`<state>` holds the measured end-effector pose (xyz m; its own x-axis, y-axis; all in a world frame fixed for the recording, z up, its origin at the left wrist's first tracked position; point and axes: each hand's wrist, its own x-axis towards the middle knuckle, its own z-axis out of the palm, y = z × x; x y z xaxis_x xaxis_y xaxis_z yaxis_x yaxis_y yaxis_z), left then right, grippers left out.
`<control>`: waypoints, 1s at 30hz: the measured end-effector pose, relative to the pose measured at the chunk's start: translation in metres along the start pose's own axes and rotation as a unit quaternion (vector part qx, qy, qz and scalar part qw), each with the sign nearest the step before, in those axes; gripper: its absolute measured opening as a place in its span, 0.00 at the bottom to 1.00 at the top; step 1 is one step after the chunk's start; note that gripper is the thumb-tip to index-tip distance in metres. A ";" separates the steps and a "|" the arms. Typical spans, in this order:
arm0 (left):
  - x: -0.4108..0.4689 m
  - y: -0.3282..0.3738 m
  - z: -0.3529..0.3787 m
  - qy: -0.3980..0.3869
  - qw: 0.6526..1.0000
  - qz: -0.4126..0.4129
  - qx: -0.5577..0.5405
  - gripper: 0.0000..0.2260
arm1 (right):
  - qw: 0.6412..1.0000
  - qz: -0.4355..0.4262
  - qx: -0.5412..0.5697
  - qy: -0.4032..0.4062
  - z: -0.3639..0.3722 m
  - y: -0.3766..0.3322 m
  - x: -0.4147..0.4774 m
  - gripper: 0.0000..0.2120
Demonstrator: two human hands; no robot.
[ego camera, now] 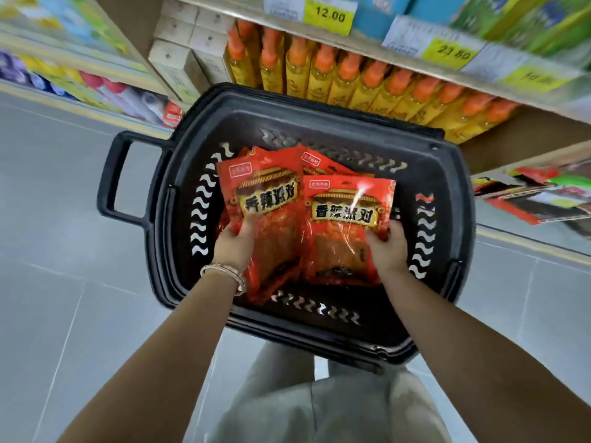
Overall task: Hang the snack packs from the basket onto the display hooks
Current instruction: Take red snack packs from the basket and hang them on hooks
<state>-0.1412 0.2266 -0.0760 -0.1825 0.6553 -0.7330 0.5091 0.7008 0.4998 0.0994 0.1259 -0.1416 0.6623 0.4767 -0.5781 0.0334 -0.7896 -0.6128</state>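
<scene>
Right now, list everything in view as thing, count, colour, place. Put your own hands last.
left snack pack: one, red, on top in the basket
right snack pack: one, red, beside it, overlapping its edge
other snack packs: at least two, red, underneath and behind
basket: one, black, on the floor before the shelves
bottles: one long row, yellow with orange caps, shelf behind the basket
boxes: a stack, beige, left of the bottles
price tags: several, yellow, shelf edge above the bottles
floor: grey tiles
bracelet: one, pale, left wrist
left hand: grips the left snack pack
right hand: grips the right snack pack
</scene>
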 end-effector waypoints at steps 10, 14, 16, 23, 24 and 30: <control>-0.092 0.047 -0.015 -0.033 0.986 0.162 0.017 0.08 | 0.971 -0.238 -0.005 0.010 -0.090 -0.046 -0.082 0.03; -0.152 0.072 0.000 -0.004 0.975 0.221 -0.010 0.14 | 0.961 -0.250 0.117 0.017 -0.153 -0.049 -0.103 0.04; -0.186 0.085 0.015 0.017 0.972 0.234 -0.005 0.20 | 0.949 -0.269 0.155 0.063 -0.192 -0.047 -0.114 0.16; -0.319 0.122 0.112 0.022 0.902 0.431 -0.004 0.11 | 0.899 -0.330 0.198 0.208 -0.359 -0.004 -0.146 0.16; -0.335 0.125 0.128 0.011 0.888 0.459 -0.010 0.08 | 0.893 -0.345 0.197 0.213 -0.383 0.004 -0.150 0.16; -0.400 0.146 0.222 -0.063 0.844 0.532 -0.006 0.02 | 0.885 -0.326 0.219 0.250 -0.496 0.071 -0.146 0.09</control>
<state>0.1930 0.0040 0.1873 0.4643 0.8809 0.0918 0.3203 -0.2636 0.9099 0.3759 -0.1915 0.1667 0.8616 0.4580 0.2186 0.3097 -0.1333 -0.9414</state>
